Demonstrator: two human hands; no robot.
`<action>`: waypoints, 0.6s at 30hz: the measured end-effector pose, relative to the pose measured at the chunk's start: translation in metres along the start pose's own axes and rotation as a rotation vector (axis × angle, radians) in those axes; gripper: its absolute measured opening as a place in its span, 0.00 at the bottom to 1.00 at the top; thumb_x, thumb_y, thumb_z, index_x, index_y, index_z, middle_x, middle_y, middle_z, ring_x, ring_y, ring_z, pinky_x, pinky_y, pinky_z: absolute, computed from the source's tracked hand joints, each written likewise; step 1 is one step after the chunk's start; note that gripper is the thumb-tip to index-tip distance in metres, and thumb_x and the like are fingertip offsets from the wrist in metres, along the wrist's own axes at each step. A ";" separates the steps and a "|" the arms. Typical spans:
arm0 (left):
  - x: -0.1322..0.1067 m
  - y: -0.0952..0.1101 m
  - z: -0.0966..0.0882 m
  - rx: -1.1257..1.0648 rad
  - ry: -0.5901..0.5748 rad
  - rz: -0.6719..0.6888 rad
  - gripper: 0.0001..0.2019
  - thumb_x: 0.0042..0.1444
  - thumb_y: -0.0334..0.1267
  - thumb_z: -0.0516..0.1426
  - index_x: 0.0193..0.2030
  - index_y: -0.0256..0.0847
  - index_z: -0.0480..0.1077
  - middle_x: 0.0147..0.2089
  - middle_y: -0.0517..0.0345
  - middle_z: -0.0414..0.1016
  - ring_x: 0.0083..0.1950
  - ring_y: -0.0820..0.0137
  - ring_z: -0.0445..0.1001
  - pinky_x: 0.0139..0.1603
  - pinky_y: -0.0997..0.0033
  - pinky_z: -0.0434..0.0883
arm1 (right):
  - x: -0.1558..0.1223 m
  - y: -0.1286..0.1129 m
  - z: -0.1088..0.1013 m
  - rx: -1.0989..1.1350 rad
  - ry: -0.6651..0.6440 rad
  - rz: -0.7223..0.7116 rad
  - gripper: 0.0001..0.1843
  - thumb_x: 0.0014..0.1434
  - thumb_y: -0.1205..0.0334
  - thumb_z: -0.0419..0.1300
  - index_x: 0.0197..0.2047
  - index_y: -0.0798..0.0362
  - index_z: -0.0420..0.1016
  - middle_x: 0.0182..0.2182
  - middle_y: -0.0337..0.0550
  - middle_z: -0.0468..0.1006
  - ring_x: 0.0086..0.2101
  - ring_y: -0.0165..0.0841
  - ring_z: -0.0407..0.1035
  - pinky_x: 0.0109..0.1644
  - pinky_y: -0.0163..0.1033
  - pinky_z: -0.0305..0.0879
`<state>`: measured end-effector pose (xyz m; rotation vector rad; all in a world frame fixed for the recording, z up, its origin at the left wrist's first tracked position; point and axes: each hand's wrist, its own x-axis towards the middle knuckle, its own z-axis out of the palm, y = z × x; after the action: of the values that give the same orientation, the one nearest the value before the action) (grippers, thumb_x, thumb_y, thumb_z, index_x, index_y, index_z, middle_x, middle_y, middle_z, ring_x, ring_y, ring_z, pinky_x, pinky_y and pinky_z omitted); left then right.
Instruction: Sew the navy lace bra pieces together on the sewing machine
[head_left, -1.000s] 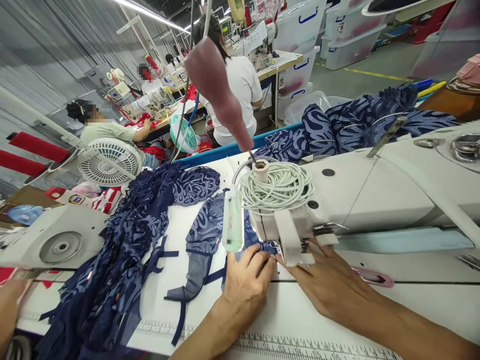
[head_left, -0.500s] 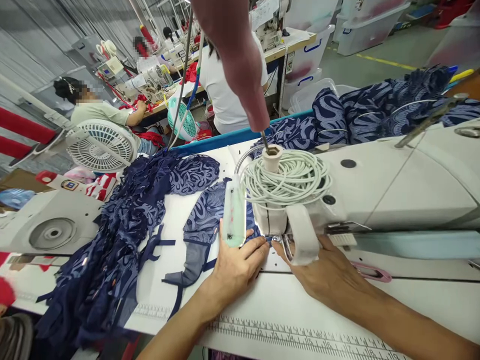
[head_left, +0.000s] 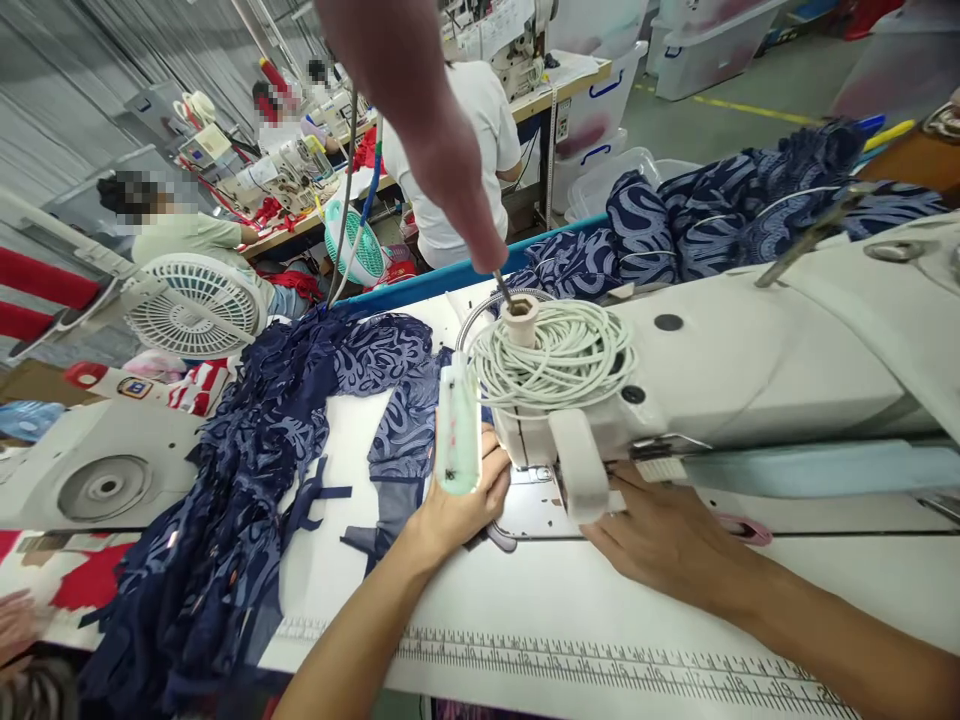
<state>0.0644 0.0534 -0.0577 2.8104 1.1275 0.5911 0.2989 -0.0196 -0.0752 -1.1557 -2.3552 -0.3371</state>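
A white sewing machine stands across the table, with a coil of pale cord on its head. My left hand is curled on a navy patterned fabric piece just left of the needle area, partly behind a pale green lamp. My right hand lies flat on the machine bed to the right of the presser foot, with its fingertips hidden behind the white guard. The bare metal needle plate shows between the hands.
A heap of navy patterned pieces lies left on the white table, more behind the machine. A white fan and another machine sit left. A maroon thread cone hangs overhead. Other workers sit at far tables.
My left hand has drawn the navy piece leftward away from the needle, baring the needle plate. My right hand stayed beside the presser foot.
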 end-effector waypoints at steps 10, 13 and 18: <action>-0.032 0.008 -0.023 -0.037 0.078 -0.058 0.15 0.58 0.21 0.51 0.41 0.43 0.75 0.42 0.55 0.78 0.48 0.65 0.74 0.62 0.46 0.65 | 0.007 0.001 -0.004 -0.069 0.177 -0.108 0.13 0.64 0.73 0.56 0.47 0.52 0.77 0.27 0.40 0.76 0.37 0.37 0.72 0.43 0.45 0.68; -0.075 0.022 -0.042 0.013 0.237 -0.126 0.18 0.55 0.19 0.51 0.40 0.44 0.76 0.49 0.51 0.73 0.56 0.60 0.69 0.63 0.39 0.63 | 0.012 -0.012 -0.003 0.088 0.198 -0.146 0.24 0.63 0.76 0.52 0.60 0.51 0.70 0.37 0.42 0.81 0.39 0.35 0.75 0.53 0.46 0.68; -0.117 0.047 -0.056 -0.270 0.410 -0.186 0.16 0.65 0.28 0.49 0.42 0.45 0.77 0.36 0.55 0.66 0.39 0.68 0.69 0.38 0.69 0.73 | 0.082 -0.065 -0.014 0.450 0.001 -0.251 0.40 0.54 0.81 0.46 0.70 0.53 0.56 0.59 0.51 0.72 0.60 0.36 0.63 0.62 0.46 0.64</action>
<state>-0.0031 -0.0649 -0.0353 2.3857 1.2369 1.2348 0.2092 -0.0100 -0.0207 -0.6520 -2.4067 0.1106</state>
